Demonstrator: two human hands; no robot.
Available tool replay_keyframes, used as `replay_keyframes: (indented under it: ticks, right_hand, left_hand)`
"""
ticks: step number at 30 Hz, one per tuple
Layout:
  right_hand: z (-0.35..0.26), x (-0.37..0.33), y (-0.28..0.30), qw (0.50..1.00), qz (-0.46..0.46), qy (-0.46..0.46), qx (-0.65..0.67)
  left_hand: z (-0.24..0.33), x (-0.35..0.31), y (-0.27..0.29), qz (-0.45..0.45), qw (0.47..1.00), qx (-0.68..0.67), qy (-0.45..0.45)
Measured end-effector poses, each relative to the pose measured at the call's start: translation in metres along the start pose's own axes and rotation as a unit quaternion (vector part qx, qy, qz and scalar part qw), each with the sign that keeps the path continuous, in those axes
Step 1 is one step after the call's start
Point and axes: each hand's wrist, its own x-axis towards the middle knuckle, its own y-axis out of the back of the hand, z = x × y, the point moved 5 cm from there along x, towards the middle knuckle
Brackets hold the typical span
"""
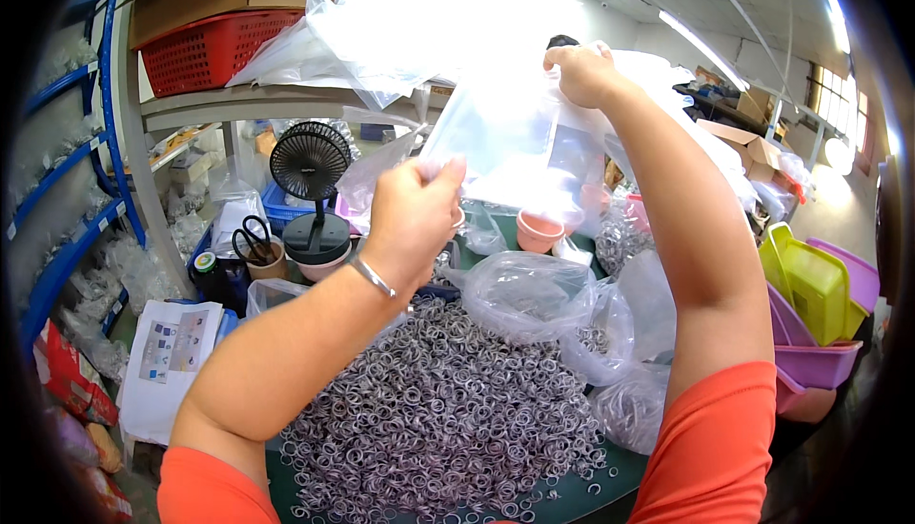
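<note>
I hold up a clear plastic bag [500, 138], stretched between both hands above the table. My left hand [412, 219] pinches its lower left edge, thumb on top, with a silver bracelet at the wrist. Higher and farther right, my right hand [583, 74] grips the bag's upper right part, its fingers bent. Glare washes out much of the plastic. Beneath my arms spreads a large heap of small silver metal rings [438, 410]. Behind the heap lies an open clear bag [524, 295], with some rings showing inside a smaller fold beside it.
A black fan [312, 166] and a cup with scissors [262, 257] stand at the left. Beyond the heap is a pink bowl [539, 231]. Stacked yellow and purple baskets [810, 281] are at the right. A shelf above carries a red basket [214, 52]. Blue racks [71, 228] line the far left.
</note>
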Motion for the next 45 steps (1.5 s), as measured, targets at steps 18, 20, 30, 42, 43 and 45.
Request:
replay_keyframes:
  ticks: [18,20,30,42,43,45]
  right_hand:
    - [-0.028,-0.003,0.004,0.982,-0.145,0.017,0.117]
    - [-0.032,-0.003,0.002,0.981,-0.161,0.028,0.103]
    - [0.009,0.014,0.028,0.993,0.037,0.049,0.097]
    - [0.054,0.016,0.077,0.909,0.404,-0.104,0.010]
    - [0.040,0.018,0.069,0.923,0.368,-0.101,-0.047]
    - [0.017,0.019,0.056,0.916,0.376,-0.018,-0.137]
  left_hand:
    - [0.069,0.101,-0.016,0.106,0.977,0.161,-0.087]
    - [0.072,0.109,-0.016,0.134,0.975,0.165,-0.061]
    - [0.047,0.084,-0.018,0.002,0.992,0.128,-0.008]
    - [0.034,-0.009,0.002,-0.067,0.997,0.022,-0.026]
    - [0.028,-0.022,0.011,-0.061,0.997,0.049,-0.026]
    - [0.020,-0.054,0.027,-0.053,0.995,0.082,-0.021]
